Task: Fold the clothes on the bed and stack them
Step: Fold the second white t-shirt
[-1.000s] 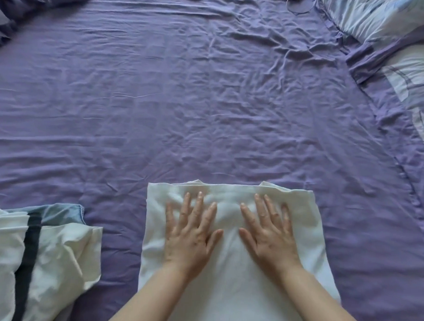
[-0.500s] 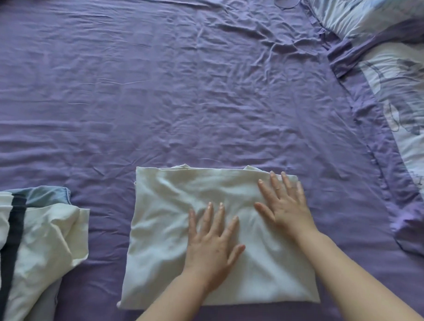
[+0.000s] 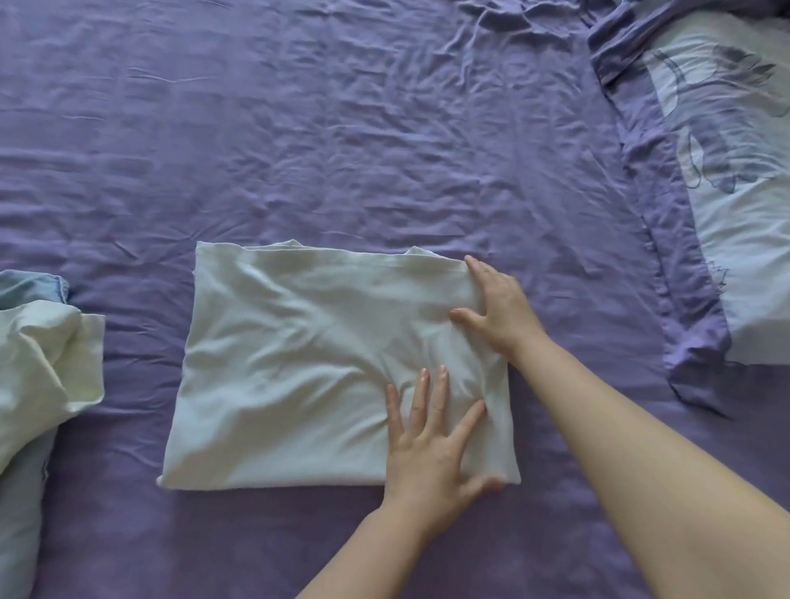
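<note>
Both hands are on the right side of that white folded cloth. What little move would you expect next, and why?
Probably lifting the right edge and folding it over to the left. The right hand lies at the far right corner of the white cloth, the left hand at the near right corner, thumb by the edge. The cloth is still a wide rectangle, so one more fold would make it stackable.

A bed covered by a wrinkled purple sheet [image 3: 345,131] carries a folded white garment [image 3: 319,368] lying flat. Well to the left of that garment sits a crumpled heap of white and light-blue clothes [image 3: 28,376]. To its right lies a flower-printed pillow [image 3: 741,213].
</note>
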Available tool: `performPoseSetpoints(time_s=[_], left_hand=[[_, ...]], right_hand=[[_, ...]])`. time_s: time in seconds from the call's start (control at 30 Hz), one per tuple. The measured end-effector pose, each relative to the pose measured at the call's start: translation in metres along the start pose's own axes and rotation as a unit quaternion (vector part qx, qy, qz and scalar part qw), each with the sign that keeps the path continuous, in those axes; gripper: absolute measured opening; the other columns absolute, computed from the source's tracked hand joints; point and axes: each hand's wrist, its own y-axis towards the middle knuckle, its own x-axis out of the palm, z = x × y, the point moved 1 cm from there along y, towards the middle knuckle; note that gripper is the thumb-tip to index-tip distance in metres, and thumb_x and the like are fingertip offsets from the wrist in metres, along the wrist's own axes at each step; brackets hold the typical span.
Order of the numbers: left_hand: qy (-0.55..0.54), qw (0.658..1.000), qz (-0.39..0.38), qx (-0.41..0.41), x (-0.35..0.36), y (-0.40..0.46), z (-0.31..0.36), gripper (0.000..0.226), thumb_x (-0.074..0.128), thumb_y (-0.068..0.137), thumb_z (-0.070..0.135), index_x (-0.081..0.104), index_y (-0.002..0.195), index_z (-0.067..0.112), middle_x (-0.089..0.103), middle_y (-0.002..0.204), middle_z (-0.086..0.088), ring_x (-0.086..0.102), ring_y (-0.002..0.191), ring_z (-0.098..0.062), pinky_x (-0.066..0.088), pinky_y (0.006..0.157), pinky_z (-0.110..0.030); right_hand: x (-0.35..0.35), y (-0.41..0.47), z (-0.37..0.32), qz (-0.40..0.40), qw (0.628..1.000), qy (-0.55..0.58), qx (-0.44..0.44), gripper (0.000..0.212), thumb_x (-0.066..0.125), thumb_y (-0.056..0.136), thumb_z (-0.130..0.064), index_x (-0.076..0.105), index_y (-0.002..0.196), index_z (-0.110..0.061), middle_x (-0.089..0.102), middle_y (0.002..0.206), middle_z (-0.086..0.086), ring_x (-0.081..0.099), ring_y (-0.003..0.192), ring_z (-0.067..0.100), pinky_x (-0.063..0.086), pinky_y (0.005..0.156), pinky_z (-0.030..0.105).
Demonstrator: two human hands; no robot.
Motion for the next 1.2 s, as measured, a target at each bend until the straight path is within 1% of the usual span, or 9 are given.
performPoseSetpoints(time_s=[0.13,0.23,0.33,0.63,0.73,0.83,0.97,1.1,1.2], left_hand=[[0.014,0.999,0.023,0.027,0.001,-0.003,-0.001,0.098,0.068,0.054,0.068,0.035,0.141,0.039,0.012,0.157,-0.013,0.01,0.143,-0.041,0.005,0.109,-0.068],[-0.043,0.99,0.128,0.03,-0.006,-0.006,0.008,0.049,0.083,0.049,0.043,0.07,0.095,0.033,0.06,0.128,-0.009,0.051,0.124,-0.036,0.036,0.097,-0.068],[-0.106,0.968,0.228,0.012,-0.009,-0.015,0.012,0.011,0.075,0.058,0.025,0.066,0.065,0.027,0.069,0.097,0.001,0.064,0.106,-0.024,0.045,0.091,-0.061],[-0.308,0.912,0.195,-0.187,-0.058,-0.061,-0.038,0.009,0.065,0.083,0.018,0.068,0.09,0.021,0.067,0.087,0.01,0.058,0.085,-0.014,0.039,0.08,-0.026],[-0.411,0.841,0.189,-0.298,-0.071,-0.081,-0.064,0.011,0.067,0.082,0.018,0.063,0.089,0.025,0.067,0.083,0.008,0.061,0.082,-0.013,0.047,0.076,-0.032],[-0.456,0.792,0.181,-0.363,-0.07,-0.1,-0.088,0.015,0.064,0.084,0.016,0.057,0.093,0.026,0.067,0.081,0.012,0.063,0.084,-0.016,0.048,0.076,-0.032],[-0.453,0.796,0.131,-0.379,-0.06,-0.109,-0.114,0.037,0.065,0.082,0.019,0.054,0.117,0.026,0.068,0.095,0.008,0.063,0.096,-0.016,0.049,0.085,-0.031],[-0.495,0.791,0.093,-0.346,-0.069,-0.094,-0.126,0.086,0.071,0.062,0.045,0.037,0.139,0.026,0.058,0.118,0.008,0.058,0.109,-0.011,0.046,0.096,-0.034],[-0.462,0.815,0.095,-0.337,-0.077,-0.075,-0.131,0.095,0.072,0.065,0.057,0.03,0.144,0.025,0.056,0.123,0.004,0.053,0.115,-0.012,0.042,0.1,-0.033]], right_hand=[[-0.005,-0.007,0.003,0.062,0.997,0.035,0.033,0.071,0.066,0.085,-0.016,0.029,0.146,-0.011,0.031,0.15,0.014,0.027,0.138,0.03,0.017,0.111,0.03],[-0.006,-0.009,0.001,0.042,0.991,0.059,0.113,0.078,0.067,0.084,-0.018,0.022,0.147,-0.009,0.04,0.141,0.017,0.035,0.13,0.035,0.027,0.106,0.036],[-0.011,-0.005,-0.003,0.009,0.979,0.078,0.19,0.073,0.065,0.081,-0.018,0.028,0.143,-0.007,0.047,0.135,0.019,0.042,0.125,0.034,0.036,0.099,0.037],[-0.022,-0.004,-0.081,0.044,0.964,0.226,0.129,0.047,0.062,0.075,-0.005,0.052,0.12,-0.012,0.055,0.115,0.011,0.054,0.1,0.023,0.037,0.074,0.024],[-0.012,0.002,-0.123,0.022,0.952,0.287,0.105,0.059,0.065,0.078,-0.006,0.044,0.133,-0.015,0.046,0.128,0.009,0.052,0.109,0.021,0.045,0.081,0.027],[0.01,0.002,-0.157,-0.046,0.933,0.347,0.079,0.061,0.06,0.084,-0.007,0.038,0.139,-0.018,0.042,0.122,0.002,0.054,0.097,0.018,0.048,0.061,0.018],[0.043,0.0,-0.176,-0.113,0.984,0.086,-0.108,0.051,0.041,0.088,0.007,0.052,0.131,-0.018,0.051,0.127,0.009,0.053,0.11,0.026,0.045,0.089,0.026],[0.053,-0.003,-0.18,-0.165,0.939,-0.185,-0.239,0.073,0.037,0.083,0.009,0.04,0.137,-0.04,0.012,0.157,0.001,0.016,0.142,0.023,0.043,0.099,0.039],[0.052,0.004,-0.188,-0.166,0.915,-0.264,-0.257,0.062,0.038,0.09,-0.001,0.036,0.137,-0.042,-0.002,0.159,0.002,-0.001,0.146,0.022,0.042,0.1,0.04]])
